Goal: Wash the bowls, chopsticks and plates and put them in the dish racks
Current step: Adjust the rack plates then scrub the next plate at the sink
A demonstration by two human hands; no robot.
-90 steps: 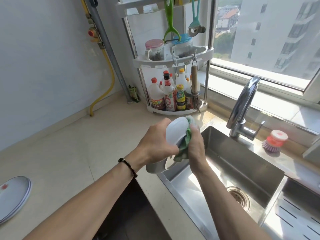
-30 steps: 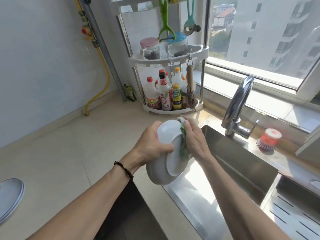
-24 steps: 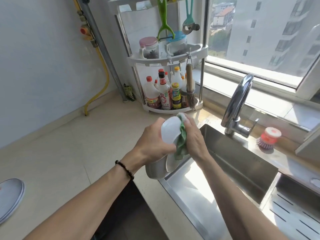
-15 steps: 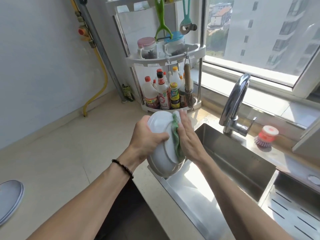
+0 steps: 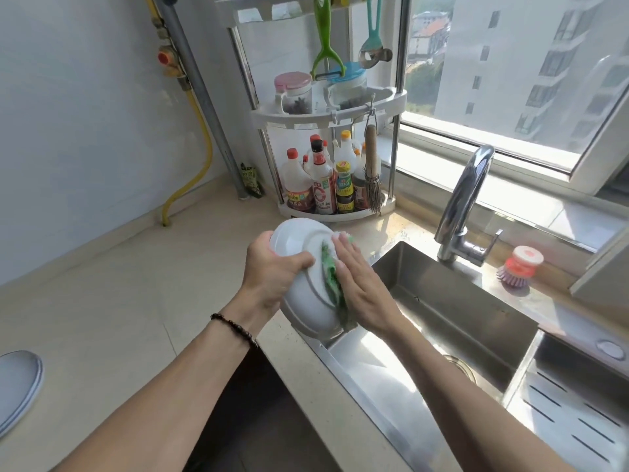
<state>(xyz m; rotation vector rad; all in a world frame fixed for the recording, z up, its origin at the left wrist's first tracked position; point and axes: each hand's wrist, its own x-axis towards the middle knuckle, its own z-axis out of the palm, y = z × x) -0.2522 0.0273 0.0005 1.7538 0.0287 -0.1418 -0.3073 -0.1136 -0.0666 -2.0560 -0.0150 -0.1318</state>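
Bowl (image 5: 308,284) first: white, tipped on its side with its underside and foot ring facing me, held in the air over the near left corner of the sink (image 5: 452,321), just above the sink's rim. My left hand (image 5: 272,270) grips it from the side away from the sink, fingers curled round the rim and the thumb lying across the bowl's underside. My right hand (image 5: 360,284) is flat, fingers straight and together, pressing a green cloth (image 5: 332,284) against the bowl's base on the sink side; the cloth is sandwiched between my palm and the bowl, and a fold of it hangs down past the bowl's lower edge.

A dark bead bracelet (image 5: 235,328) sits on my left wrist. Behind the sink, the chrome faucet (image 5: 463,206) arches over the basin, and a red-topped dish brush (image 5: 519,267) stands on the ledge beyond it, to the faucet's right. At the sink's far left corner, on the counter, stands a white corner shelf (image 5: 326,114) with sauce bottles (image 5: 323,185) on its bottom tier. Well away from the sink, at the counter's left edge, lies a white plate (image 5: 17,386).
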